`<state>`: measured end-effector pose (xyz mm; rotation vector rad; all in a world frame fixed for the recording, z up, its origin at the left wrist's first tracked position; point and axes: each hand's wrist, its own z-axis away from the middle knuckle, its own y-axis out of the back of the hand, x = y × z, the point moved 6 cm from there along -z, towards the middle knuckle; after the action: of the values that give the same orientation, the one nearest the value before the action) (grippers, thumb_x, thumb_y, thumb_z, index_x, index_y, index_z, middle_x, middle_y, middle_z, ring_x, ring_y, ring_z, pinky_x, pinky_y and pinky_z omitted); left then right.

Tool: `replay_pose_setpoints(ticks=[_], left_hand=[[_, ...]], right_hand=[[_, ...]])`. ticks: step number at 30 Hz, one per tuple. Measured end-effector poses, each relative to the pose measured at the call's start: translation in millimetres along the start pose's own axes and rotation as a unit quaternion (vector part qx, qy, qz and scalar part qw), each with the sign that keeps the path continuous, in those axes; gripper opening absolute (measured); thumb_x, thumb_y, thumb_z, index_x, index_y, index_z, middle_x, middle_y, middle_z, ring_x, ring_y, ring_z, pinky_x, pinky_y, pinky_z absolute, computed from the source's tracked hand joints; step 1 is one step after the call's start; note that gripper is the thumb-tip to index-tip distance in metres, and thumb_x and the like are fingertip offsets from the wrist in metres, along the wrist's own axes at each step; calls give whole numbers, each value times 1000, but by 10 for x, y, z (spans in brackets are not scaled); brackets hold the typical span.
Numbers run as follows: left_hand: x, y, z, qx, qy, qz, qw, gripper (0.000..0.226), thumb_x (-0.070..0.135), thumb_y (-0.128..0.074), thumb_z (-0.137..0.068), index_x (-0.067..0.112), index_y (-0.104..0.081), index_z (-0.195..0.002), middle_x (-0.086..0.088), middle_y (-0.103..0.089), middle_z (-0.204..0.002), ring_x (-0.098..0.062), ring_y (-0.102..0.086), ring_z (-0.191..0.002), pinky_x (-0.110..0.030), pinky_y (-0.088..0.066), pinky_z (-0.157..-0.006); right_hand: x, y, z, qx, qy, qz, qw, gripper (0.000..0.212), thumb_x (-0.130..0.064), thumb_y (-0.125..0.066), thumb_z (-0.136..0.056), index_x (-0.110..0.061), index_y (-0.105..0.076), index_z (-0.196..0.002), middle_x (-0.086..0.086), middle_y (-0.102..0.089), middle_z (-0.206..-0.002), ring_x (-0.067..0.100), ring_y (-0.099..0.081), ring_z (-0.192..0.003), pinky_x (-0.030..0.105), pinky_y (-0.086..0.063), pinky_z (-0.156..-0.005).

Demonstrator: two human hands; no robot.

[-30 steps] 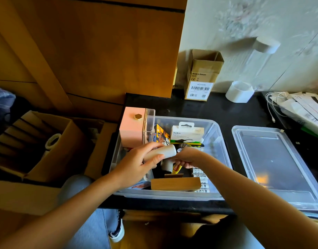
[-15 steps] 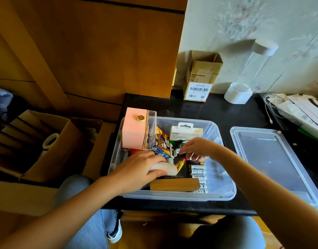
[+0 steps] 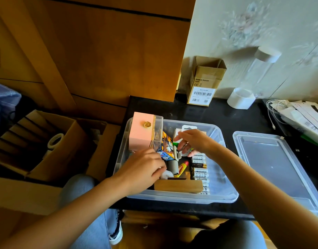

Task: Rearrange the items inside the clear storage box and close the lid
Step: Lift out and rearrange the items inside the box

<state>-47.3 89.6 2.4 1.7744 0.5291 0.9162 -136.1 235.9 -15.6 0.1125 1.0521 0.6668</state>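
both my hands are inside the clear plastic storage box [image 3: 226, 198]: my left hand [image 3: 143, 169] seems to pinch a white cylinder [image 3: 166, 174], my right hand [image 3: 192, 141] hovers, grip loosely spread.

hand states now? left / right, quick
Left hand: curled round a white cylinder low in the clear box.
Right hand: fingers curled over small items; a grip cannot be told.

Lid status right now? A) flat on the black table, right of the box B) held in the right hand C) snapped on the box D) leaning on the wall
A: the clear lid lies flat on the black table to the right of the open storage box, with neither hand touching it.
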Motion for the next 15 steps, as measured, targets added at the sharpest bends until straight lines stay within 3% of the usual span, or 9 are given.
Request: replay_pose_setpoints(ticks=[3,6,8,10,12,15], left_hand=[[-91,348,134,172,60,31,983,22,30,-51,-90,15,-61,-79,8,-52,-81,-7,-49,-70,-20,-41,-57],[-300,568,281,288,167,24,943,24,35,-56,-85,12,-51,-83,4,-46,-86,-11,-48,-68,-25,-42,-47],[-457,535,291,269,252,58,928,36,36,-63,-84,8,-52,-104,-5,-50,-102,-20,-56,-83,-33,-49,-58],[-548,435,242,214,305,119,920,51,39,-63,-85,12,-47,-126,-4,-53,-119,-19,-58,-97,-23,-47,-65],[-564,386,196,187,326,150,915,53,43,-56,-89,19,-44,-135,0,-57,-124,-12,-57,-100,-13,-41,-66],[-495,475,207,222,332,152,904,48,40,-52,-93,22,-47,-137,3,-58,-125,-14,-61,-98,-19,-46,-72]], right_hand=[[-248,-97,57,7,42,-16,999,42,-45,-35,-98,-9,-54,-111,8,-62,-83,17,-62,-65,25,-54,-50],[-435,-218,77,6,66,-20,998,45,-52,-36,-94,-16,-43,-121,10,-60,-105,19,-67,-75,31,-59,-54],[-504,-311,75,6,70,1,998,45,-54,-37,-93,-18,-40,-120,12,-54,-118,17,-67,-75,32,-59,-56],[-519,-389,72,6,54,1,999,52,-56,-39,-92,-18,-39,-127,13,-48,-129,14,-65,-71,29,-58,-51],[-515,-449,90,1,43,-22,999,55,-55,-40,-92,-20,-37,-134,9,-46,-133,14,-64,-71,27,-58,-50],[-552,-451,147,15,108,-44,993,41,-45,-37,-97,-23,-41,-131,5,-52,-130,19,-61,-90,36,-57,-75]])
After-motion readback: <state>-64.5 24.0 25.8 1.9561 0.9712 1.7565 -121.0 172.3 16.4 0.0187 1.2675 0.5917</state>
